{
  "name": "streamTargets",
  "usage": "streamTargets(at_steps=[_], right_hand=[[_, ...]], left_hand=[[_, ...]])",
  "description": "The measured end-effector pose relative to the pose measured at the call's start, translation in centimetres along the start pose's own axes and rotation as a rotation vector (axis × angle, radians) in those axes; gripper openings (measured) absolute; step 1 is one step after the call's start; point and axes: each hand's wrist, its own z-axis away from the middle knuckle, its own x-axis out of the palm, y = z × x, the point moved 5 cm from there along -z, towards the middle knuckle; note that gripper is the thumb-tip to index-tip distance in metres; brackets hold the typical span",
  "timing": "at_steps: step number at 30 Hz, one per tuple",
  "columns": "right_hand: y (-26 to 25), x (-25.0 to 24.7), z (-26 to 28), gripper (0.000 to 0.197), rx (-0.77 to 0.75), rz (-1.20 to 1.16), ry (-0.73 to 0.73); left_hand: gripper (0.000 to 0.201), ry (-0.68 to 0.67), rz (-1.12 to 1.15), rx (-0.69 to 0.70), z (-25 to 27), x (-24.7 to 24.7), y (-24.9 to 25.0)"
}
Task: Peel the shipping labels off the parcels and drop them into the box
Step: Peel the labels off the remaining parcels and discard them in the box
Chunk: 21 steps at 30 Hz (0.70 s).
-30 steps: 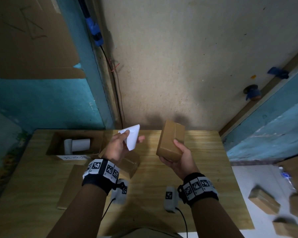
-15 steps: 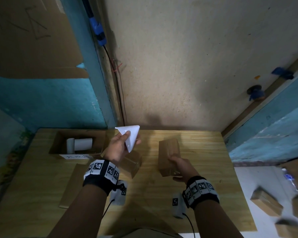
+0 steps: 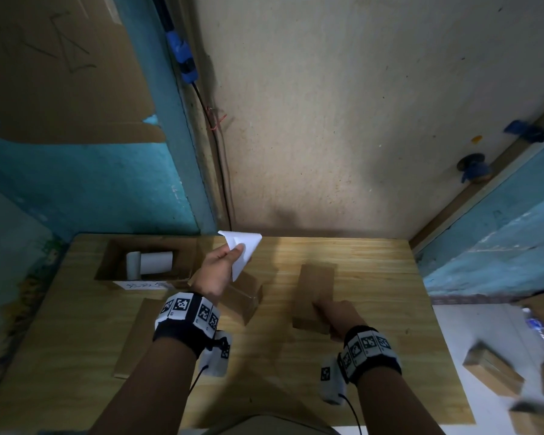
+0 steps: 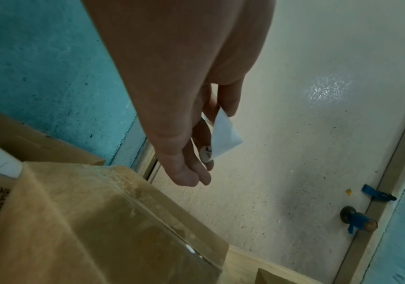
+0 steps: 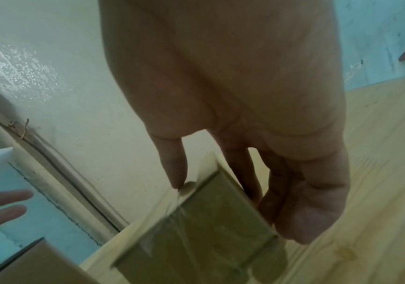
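the left hand [image 3: 215, 271] is raised above the tabletop [image 3: 374, 277] with its fingers [image 4: 229, 100] pinched on a peeled white label [image 3: 244, 254], which hangs partly folded and free of any parcel. the open box [image 3: 107, 262], with paper rolls inside, sits at the far left of the tabletop, just left of that hand. the right hand [image 3: 335, 315] is low, fingers [image 5: 174, 163] curled round the near end of a brown parcel [image 3: 314, 287] that looks to be lying on or just above the wood; motion blur leaves the contact unclear. the step in hand seems to be dropping the label, so the left hand should travel left until the label hangs over the box opening, not its near flap, before the pinch opens. the adhesive side may cling to skin, so spreading the fingers wide and giving a small flick, or wiping the label against the inner wall, would help it fall. another taped parcel [image 3: 242, 296] lies directly under the left hand; keeping the label high avoids it sticking there. the right hand can let go of its parcel once it rests flat.
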Motion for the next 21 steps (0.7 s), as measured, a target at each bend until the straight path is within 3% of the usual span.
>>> streamTargets(at_steps=[7, 15, 19, 21], right_hand=[[0.2, -0.3, 0.0, 0.029, -0.026, 0.123, 0.038], [-0.2, -0.5, 0.5, 0.046, -0.042, 0.130, 0.108], [-2.3, -1.2, 1.8, 0.049, -0.152, 0.066, 0.241], [-3.7, -1.2, 2.4, 0.043, -0.240, -0.013, 0.252]], left_hand=[[0.020, -0.027, -0.035, 0.027, 0.3, 0.5, 0.2], [0.016, 0.020, -0.120, 0.065, -0.1, 0.2, 0.1], [0.036, -0.018, -0.190, 0.098, -0.2, 0.2, -0.5], [0.032, -0.003, -0.263, 0.138, 0.2, 0.5, 0.1]])
